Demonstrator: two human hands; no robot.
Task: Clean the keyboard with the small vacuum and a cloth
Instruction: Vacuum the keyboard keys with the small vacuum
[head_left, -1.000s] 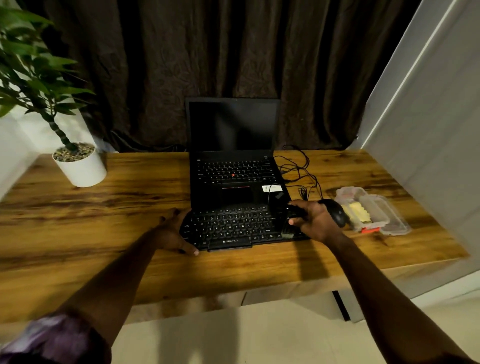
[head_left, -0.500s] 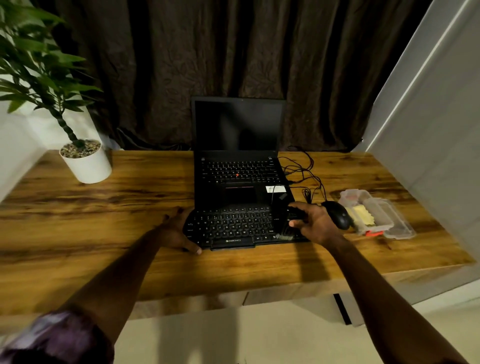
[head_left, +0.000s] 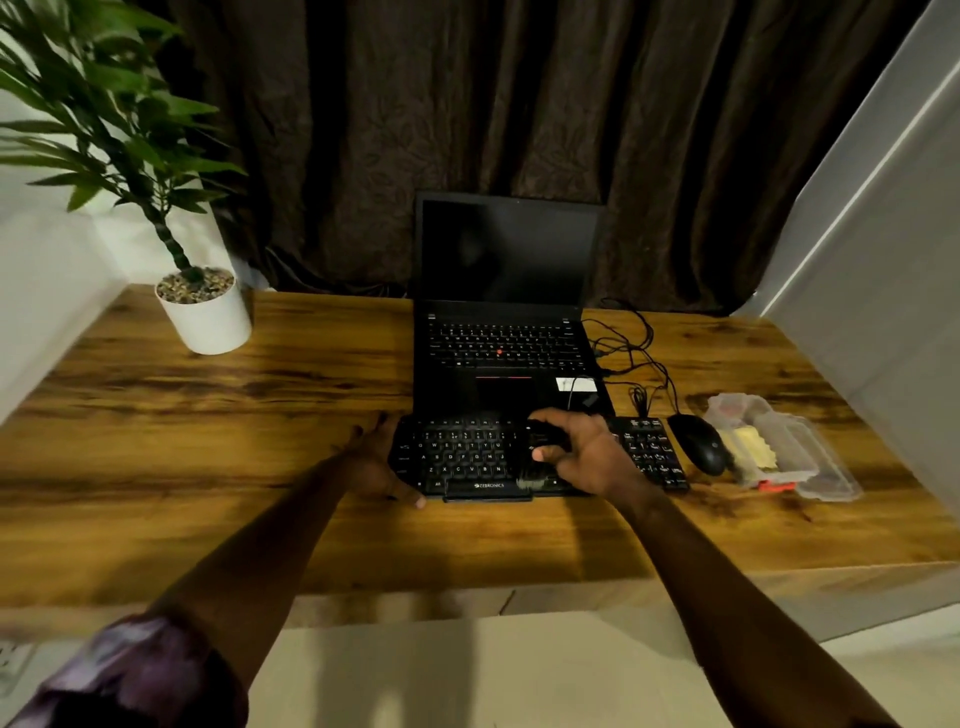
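A black keyboard (head_left: 462, 457) lies on the wooden desk (head_left: 208, 467) in front of an open black laptop (head_left: 506, 332). My right hand (head_left: 587, 452) grips a small black vacuum (head_left: 540, 452) over the middle of the keyboard, brush end down near the front keys. My left hand (head_left: 376, 462) rests at the keyboard's left edge, fingers spread along it and thumb at the front corner. A yellow cloth (head_left: 753, 447) lies in a clear plastic tray (head_left: 810, 467) at the right.
A black mouse (head_left: 698, 444) sits right of the keyboard, with tangled cables (head_left: 628, 353) behind it. A potted plant in a white pot (head_left: 205, 312) stands at the back left. Dark curtains hang behind the desk; a white wall panel rises at right.
My right hand has slid the vacuum leftwards from the keyboard's right end to its middle, uncovering the number pad. My left hand stays at the left edge. The view has shifted slightly.
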